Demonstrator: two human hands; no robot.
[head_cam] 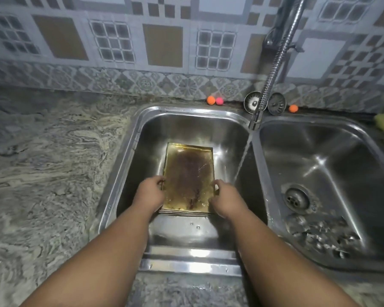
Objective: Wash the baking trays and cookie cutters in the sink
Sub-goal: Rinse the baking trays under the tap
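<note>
Head cam looks down on a double sink (129,151) set in a marbled counter (53,162). Stack of baking trays (189,176) lies flat on the floor of the L basin, long side running 12 to 6; the top tray is stained brown-yellow and wet, w/ several tray edges showing at its 6 o'clock end.

L hand (150,193) grips the stack's edge at approx 8 o'clock, fingers curled over the rim. R hand (225,200) grips the opposite edge at approx 4 o'clock, thumb on top, fingers curled round the side.

Faucet (273,80) comes down from 1 o'clock, spout over the divider btwn basins. Water stream (242,160) falls into the L basin just beside the trays at their 3 o'clock side, not on them.

R basin: drain (296,199) near centre, and a pile of small metal pieces (319,235) at 5 o'clock of it, too blurred to name.

Back ledge at 12 o'clock: two strainer plugs (276,103) either side of the faucet, plus an orange ball (211,100) touching a pink ball (219,101).
</note>
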